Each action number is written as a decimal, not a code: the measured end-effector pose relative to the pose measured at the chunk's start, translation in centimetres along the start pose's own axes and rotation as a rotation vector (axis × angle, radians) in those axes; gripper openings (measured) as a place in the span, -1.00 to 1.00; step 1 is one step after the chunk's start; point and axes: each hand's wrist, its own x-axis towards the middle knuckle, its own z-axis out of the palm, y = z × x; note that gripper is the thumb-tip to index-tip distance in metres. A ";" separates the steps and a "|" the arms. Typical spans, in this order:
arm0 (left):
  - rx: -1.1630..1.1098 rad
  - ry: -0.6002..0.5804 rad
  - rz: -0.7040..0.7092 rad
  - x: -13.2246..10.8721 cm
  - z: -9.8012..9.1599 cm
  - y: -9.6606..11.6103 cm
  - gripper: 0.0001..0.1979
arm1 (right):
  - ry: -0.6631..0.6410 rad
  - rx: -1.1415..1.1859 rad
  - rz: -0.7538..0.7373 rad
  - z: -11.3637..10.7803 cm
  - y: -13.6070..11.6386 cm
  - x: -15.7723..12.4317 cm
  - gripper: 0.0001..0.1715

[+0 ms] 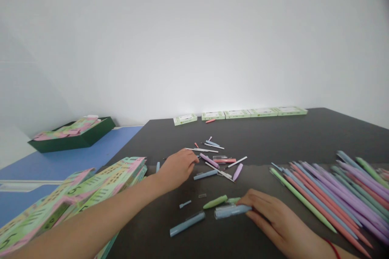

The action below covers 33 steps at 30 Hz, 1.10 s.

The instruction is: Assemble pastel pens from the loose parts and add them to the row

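Note:
My left hand (179,170) reaches in among loose pen parts, its fingers curled together. What they hold, if anything, is hidden. Just beyond its fingertips lies a purple pen barrel (209,160), with several white refills (236,162) around it. My right hand (270,214) pinches a light-blue pen part (232,211) with a clear cap at its left end, low over the table. Right beside that lies a green pen barrel piece (215,202). A blue barrel (187,224) rests nearer to me, and another blue barrel (205,175) lies to the right of my left hand.
Many assembled-looking coloured pens (328,198) lie in a row at right. Stacks of printed green and pink packs (112,186) stand at left. A dark green tray (88,139) with more packs sits on a blue surface. Flat green boxes (237,114) line the black table's (258,141) far edge.

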 end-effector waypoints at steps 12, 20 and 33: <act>0.035 -0.094 0.140 3.4 1.5 0.1 -0.84 | -0.019 -0.032 -0.061 -0.2 -0.3 -0.1 -0.77; -0.018 -0.163 0.025 3.5 -0.7 -1.9 -0.83 | -0.026 -0.053 -0.085 0.1 0.0 -0.2 -0.76; -0.140 -0.280 -0.200 -6.9 -2.9 -0.3 -0.84 | -0.194 -0.041 -0.043 -0.1 -0.7 -0.1 -0.79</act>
